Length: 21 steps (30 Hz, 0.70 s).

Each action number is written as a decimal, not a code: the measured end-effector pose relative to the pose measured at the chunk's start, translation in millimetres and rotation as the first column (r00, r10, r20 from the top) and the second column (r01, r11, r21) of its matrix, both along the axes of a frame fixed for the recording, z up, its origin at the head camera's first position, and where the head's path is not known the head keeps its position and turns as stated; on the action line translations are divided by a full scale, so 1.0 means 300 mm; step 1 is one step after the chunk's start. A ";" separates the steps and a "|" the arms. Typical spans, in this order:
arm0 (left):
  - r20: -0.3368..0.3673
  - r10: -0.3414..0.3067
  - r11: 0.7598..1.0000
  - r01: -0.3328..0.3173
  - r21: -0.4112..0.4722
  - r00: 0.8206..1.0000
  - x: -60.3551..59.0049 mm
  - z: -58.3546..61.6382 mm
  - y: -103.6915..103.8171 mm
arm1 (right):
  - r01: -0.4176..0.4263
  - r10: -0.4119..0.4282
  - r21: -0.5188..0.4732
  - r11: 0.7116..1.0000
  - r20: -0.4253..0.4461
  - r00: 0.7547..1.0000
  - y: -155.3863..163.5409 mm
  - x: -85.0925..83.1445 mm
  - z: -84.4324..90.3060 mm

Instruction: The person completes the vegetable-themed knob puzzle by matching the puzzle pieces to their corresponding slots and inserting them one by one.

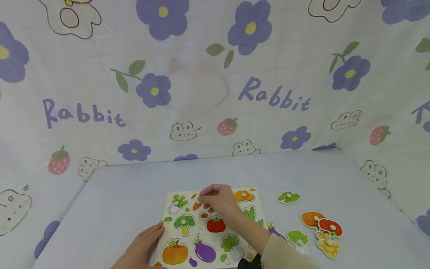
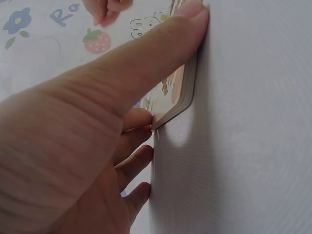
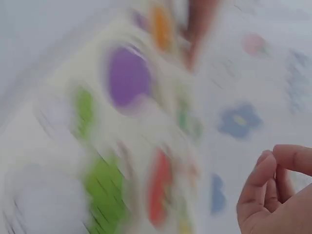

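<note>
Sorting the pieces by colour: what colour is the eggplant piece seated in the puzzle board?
Purple, with a green stem. The eggplant piece shows best in the head view.

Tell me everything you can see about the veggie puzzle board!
The puzzle board is a pale, flat, wooden-looking board lying on the lilac table. Vegetable pieces sit in it: pumpkin, eggplant, tomato, broccoli, most with a small round knob. The left hand rests against its left edge; the right hand pinches above the carrot piece.
</note>
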<state>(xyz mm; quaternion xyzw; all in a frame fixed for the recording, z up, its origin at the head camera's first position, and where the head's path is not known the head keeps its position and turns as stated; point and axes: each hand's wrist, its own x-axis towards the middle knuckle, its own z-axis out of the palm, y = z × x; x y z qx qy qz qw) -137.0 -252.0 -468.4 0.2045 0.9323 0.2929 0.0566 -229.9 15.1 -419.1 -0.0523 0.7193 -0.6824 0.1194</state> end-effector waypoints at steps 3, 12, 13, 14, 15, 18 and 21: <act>0.017 0.015 1.000 -0.015 0.010 1.000 0.001 0.003 0.003 | 0.046 -0.046 0.018 0.999 -0.008 0.999 0.083 -0.029 0.046; 0.021 0.007 1.000 -0.007 0.012 1.000 -0.001 0.004 0.000 | 0.132 -0.132 0.098 0.986 0.001 0.991 0.320 -0.033 0.070; 0.029 0.010 1.000 -0.010 0.015 1.000 -0.002 0.003 -0.002 | 0.130 -0.130 0.107 0.986 -0.009 0.992 0.347 -0.033 0.073; 0.034 0.010 1.000 -0.011 0.016 0.999 -0.004 0.002 -0.005 | 0.130 -0.128 0.120 0.984 -0.023 0.992 0.373 -0.031 0.078; 0.037 0.011 1.000 -0.012 0.018 0.999 -0.005 0.001 -0.007 | 0.132 -0.128 0.130 0.983 -0.037 0.991 0.400 -0.028 0.083; 0.009 0.002 1.000 -0.002 0.007 1.000 -0.008 -0.007 -0.016 | 0.136 -0.126 0.161 0.978 -0.068 0.990 0.475 -0.017 0.101; -0.071 -0.024 1.000 0.023 -0.012 0.997 -0.006 -0.020 -0.024 | 0.075 -0.060 0.196 0.978 -0.077 0.995 0.557 -0.005 0.111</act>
